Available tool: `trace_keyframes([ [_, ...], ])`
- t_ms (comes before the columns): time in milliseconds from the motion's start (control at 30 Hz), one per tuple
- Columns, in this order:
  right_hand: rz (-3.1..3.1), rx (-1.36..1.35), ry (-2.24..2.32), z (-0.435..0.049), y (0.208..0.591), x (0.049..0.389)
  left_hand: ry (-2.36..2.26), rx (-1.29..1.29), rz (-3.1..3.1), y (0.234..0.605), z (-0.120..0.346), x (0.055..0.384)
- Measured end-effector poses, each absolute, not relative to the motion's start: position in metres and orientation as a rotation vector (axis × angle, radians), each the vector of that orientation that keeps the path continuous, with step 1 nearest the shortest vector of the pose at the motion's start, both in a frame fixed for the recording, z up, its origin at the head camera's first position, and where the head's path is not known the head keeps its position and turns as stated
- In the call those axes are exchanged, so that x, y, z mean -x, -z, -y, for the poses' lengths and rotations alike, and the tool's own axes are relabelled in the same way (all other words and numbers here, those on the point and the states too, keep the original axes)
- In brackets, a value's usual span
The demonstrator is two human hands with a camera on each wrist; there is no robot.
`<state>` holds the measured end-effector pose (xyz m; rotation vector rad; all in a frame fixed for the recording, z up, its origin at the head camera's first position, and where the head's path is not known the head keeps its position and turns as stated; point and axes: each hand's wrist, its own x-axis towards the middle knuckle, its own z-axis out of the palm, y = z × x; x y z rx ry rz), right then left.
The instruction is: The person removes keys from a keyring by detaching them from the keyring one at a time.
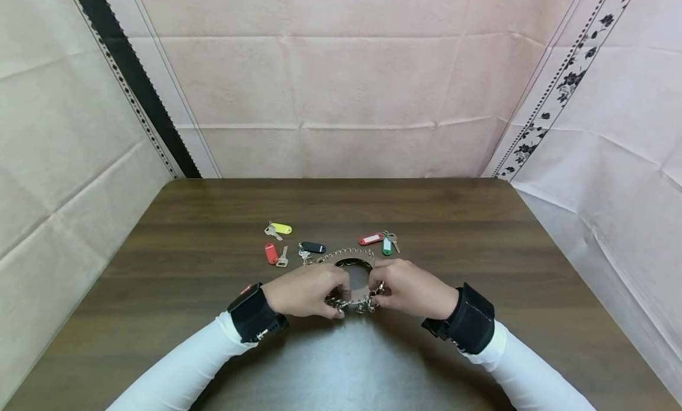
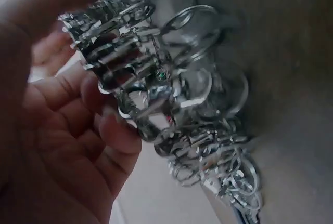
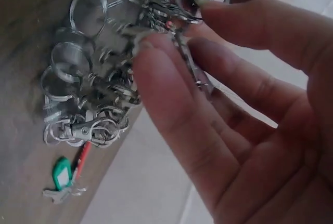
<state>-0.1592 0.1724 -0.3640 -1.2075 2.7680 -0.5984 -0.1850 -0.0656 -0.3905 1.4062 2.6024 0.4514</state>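
Observation:
A round thing with a grey middle (image 1: 359, 279) stands between both hands, silver split rings and swivel clasps all round its edge; fingers hide part of it. My left hand (image 1: 308, 289) grips its left side, fingers curled at the metal clasps (image 2: 156, 96), thumb above them. On the right side, my right hand (image 1: 412, 288) holds a clasp (image 1: 379, 289) between thumb and fingers. Clasps and rings (image 3: 112, 86) hang in a dense row beside those fingertips in the right wrist view. The wrist views are blurred.
Beyond the hands on the brown table (image 1: 341, 204) lie keys with tags: yellow (image 1: 281, 228), red (image 1: 271, 254), black (image 1: 312, 247), another red (image 1: 370, 239) and green (image 1: 386, 246). White cloth (image 1: 346, 91) hangs behind and at both sides.

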Motion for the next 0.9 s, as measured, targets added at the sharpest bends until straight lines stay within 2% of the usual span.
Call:
trace_keyframes([
  [500, -2.717, 1.192, 0.45, -0.167, 0.379, 0.163, -0.451, -1.468, -2.54, 0.395, 0.065, 0.184],
  [900, -2.685, 1.196, 0.502, -0.17, 0.383, 0.168, -0.561, -1.47, -2.55, 0.389, 0.068, 0.185],
])
